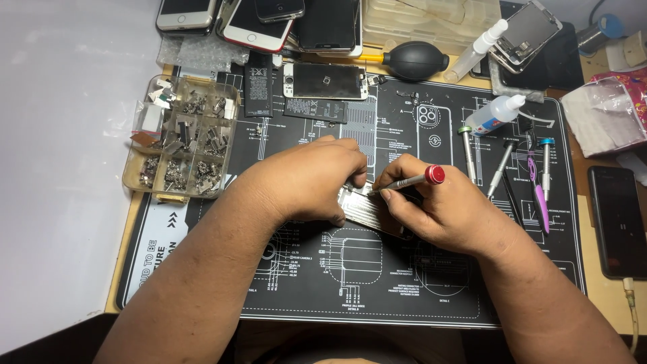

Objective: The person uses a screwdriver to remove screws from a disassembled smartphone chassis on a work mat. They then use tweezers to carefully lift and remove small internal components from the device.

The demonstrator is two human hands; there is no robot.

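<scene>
At the left of the frame a clear parts box (180, 138) with small metal pieces stands on the black work mat (303, 283). In the centre, the left hand (310, 178) is curled and presses on a silver metal plate (367, 210). Just right of it, the right hand (441, 209) pinches a red-capped screwdriver (404, 182), its tip touching the plate's upper edge. More screwdrivers (502, 165) lie at right

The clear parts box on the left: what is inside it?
The box has compartments holding small metal screws, brackets and clips, mixed in heaps. What lies beneath the heaps is covered. It sits apart from the left hand.
</scene>
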